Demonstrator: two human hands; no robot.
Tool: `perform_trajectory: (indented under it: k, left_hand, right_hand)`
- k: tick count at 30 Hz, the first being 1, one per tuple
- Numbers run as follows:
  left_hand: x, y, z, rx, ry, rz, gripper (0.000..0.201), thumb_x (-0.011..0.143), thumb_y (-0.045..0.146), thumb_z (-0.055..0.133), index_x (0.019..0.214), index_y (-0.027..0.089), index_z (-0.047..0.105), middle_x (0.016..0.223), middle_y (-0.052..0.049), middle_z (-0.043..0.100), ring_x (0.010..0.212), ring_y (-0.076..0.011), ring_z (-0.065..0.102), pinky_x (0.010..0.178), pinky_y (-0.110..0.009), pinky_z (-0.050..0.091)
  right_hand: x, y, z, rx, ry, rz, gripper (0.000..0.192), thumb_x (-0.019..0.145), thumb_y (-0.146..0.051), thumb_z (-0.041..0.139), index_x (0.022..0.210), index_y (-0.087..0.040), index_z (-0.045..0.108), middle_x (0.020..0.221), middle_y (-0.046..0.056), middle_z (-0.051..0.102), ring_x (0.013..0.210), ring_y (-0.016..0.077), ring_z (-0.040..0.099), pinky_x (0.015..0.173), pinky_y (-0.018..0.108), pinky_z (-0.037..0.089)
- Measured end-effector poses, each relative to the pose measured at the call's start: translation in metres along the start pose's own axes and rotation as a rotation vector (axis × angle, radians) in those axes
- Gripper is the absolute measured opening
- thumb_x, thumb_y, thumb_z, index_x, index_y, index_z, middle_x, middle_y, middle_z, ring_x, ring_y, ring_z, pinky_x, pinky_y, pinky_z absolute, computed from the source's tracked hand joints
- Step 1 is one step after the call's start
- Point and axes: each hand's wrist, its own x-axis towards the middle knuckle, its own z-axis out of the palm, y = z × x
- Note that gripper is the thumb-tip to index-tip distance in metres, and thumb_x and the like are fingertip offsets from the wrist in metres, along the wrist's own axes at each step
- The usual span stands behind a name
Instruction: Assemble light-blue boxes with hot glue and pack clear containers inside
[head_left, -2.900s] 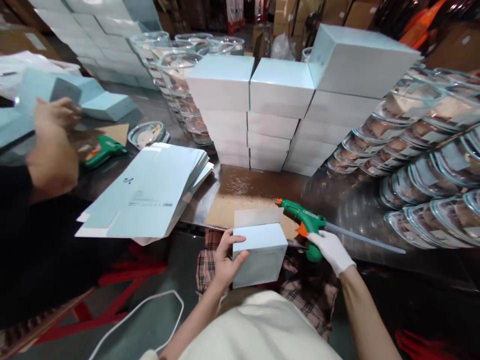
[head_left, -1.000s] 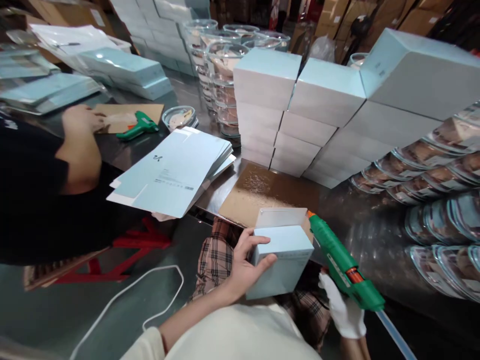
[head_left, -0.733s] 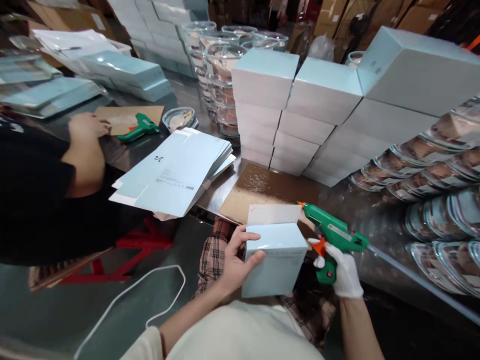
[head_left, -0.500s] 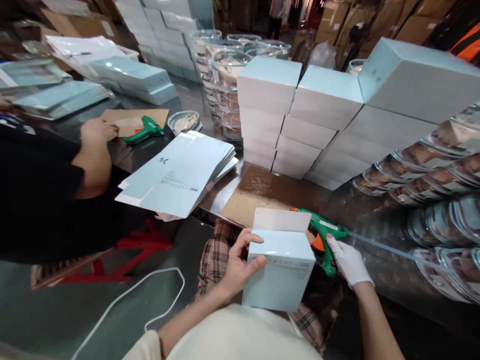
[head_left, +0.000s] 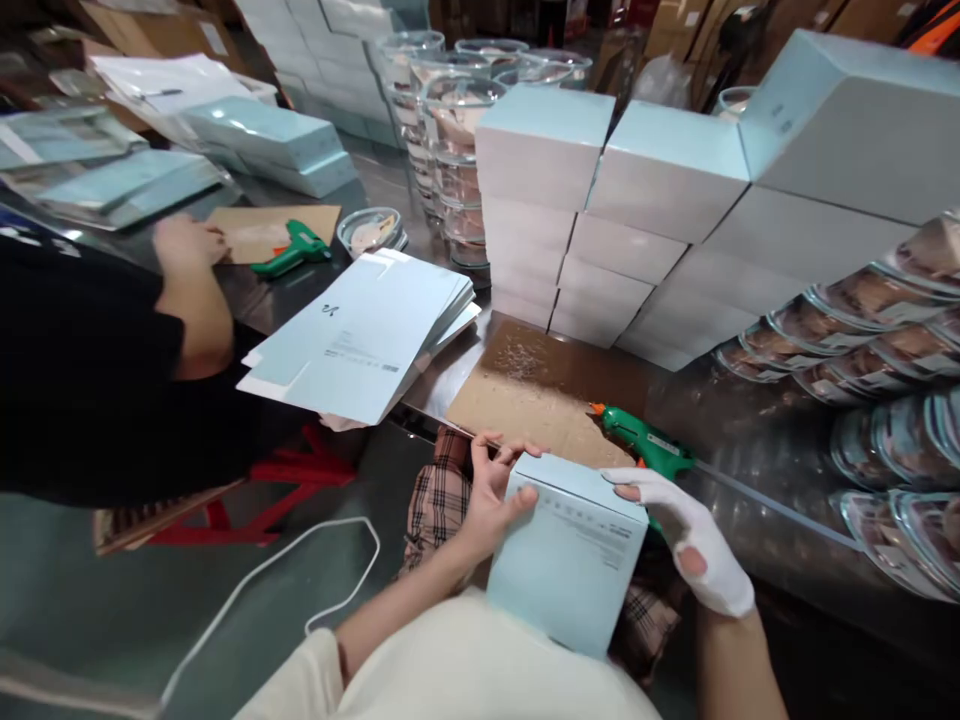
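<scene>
A small light blue carton (head_left: pixel 566 555) with fine print stands against my body, its top flap folded down. My bare left hand (head_left: pixel 495 500) grips its left side, the thumb on the printed face and the fingers behind the upper edge. My white-gloved right hand (head_left: pixel 690 535) holds the carton's upper right corner, fingertips on the lid. Just beyond that hand, a green glue gun (head_left: pixel 645 440) with an orange nozzle lies on the table, its tip over a cardboard sheet (head_left: pixel 517 400) and its handle partly hidden. A clear glue stick (head_left: pixel 772 505) runs out of its back.
Flat unfolded cartons (head_left: pixel 360 340) are piled at the left. Stacked finished boxes (head_left: pixel 547 150) form a wall ahead, beside stacked clear containers (head_left: pixel 457 170). More containers (head_left: pixel 892 340) line the right. A co-worker's arm (head_left: pixel 199 300) and another glue gun (head_left: pixel 296 250) are at far left.
My right hand has let go of the glue gun, which now lies on the table, and has moved onto the carton. The raised top flap is now folded down.
</scene>
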Motion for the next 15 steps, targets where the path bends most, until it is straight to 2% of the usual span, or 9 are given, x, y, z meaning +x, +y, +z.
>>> perform_trajectory:
  k: [2,4,6,8,11,13,15]
  left_hand:
    - [0.003,0.000,-0.002,-0.008,-0.022,0.035,0.073,0.080,0.064,0.084,0.129,0.032,0.041,0.107,-0.006,0.069,0.115,-0.0287,0.072,0.101,-0.046,0.055]
    - [0.005,0.001,-0.005,0.061,-0.065,0.060,0.060,0.079,0.067,0.083,0.114,0.026,0.055,0.108,-0.008,0.067,0.116,-0.0303,0.071,0.103,-0.048,0.054]
    - [0.006,0.003,-0.008,0.126,-0.106,0.058,0.053,0.079,0.069,0.081,0.093,0.022,0.062,0.110,-0.011,0.065,0.119,-0.0325,0.069,0.105,-0.049,0.052]
    - [0.007,0.005,-0.010,0.142,-0.116,0.042,0.053,0.079,0.069,0.082,0.082,0.019,0.063,0.112,-0.012,0.064,0.120,-0.0341,0.068,0.106,-0.050,0.051]
    - [0.007,0.007,-0.012,0.133,-0.095,0.025,0.054,0.077,0.069,0.084,0.081,0.019,0.064,0.111,-0.012,0.064,0.118,-0.0346,0.069,0.103,-0.049,0.052]
    - [0.007,0.007,-0.012,0.118,-0.081,0.028,0.054,0.076,0.069,0.085,0.082,0.019,0.064,0.110,-0.011,0.064,0.117,-0.0340,0.069,0.103,-0.048,0.052]
    - [0.007,0.008,-0.012,0.082,-0.057,0.035,0.052,0.077,0.066,0.086,0.083,0.019,0.063,0.110,-0.009,0.065,0.117,-0.0325,0.069,0.104,-0.048,0.051]
  right_hand:
    - [-0.003,-0.007,-0.003,-0.155,-0.079,-0.087,0.055,0.080,-0.070,0.079,0.116,-0.028,0.078,0.135,0.012,0.072,0.124,0.0313,0.069,0.105,0.042,0.056]
    - [-0.001,-0.015,0.001,-0.343,-0.095,-0.171,0.035,0.087,-0.043,0.082,0.119,-0.031,0.077,0.133,0.010,0.071,0.121,0.0266,0.070,0.104,0.039,0.057]
    - [0.004,-0.020,0.006,-0.443,-0.139,-0.256,0.037,0.089,-0.027,0.075,0.125,-0.033,0.076,0.133,0.010,0.070,0.121,0.0239,0.069,0.104,0.037,0.057]
    - [0.008,-0.022,0.010,-0.469,-0.178,-0.318,0.041,0.092,-0.021,0.070,0.130,-0.035,0.074,0.136,0.008,0.068,0.124,0.0227,0.068,0.106,0.036,0.056]
    - [0.010,-0.019,0.013,-0.500,-0.195,-0.361,0.042,0.094,-0.019,0.066,0.133,-0.035,0.071,0.138,0.008,0.065,0.126,0.0223,0.067,0.107,0.036,0.055]
    - [0.008,-0.013,0.016,-0.526,-0.145,-0.384,0.041,0.095,-0.021,0.067,0.135,-0.032,0.066,0.140,0.011,0.063,0.127,0.0244,0.065,0.106,0.039,0.056]
    - [0.004,-0.006,0.022,-0.513,-0.025,-0.419,0.038,0.095,-0.027,0.069,0.132,-0.029,0.062,0.143,0.014,0.059,0.129,0.0277,0.064,0.105,0.045,0.057]
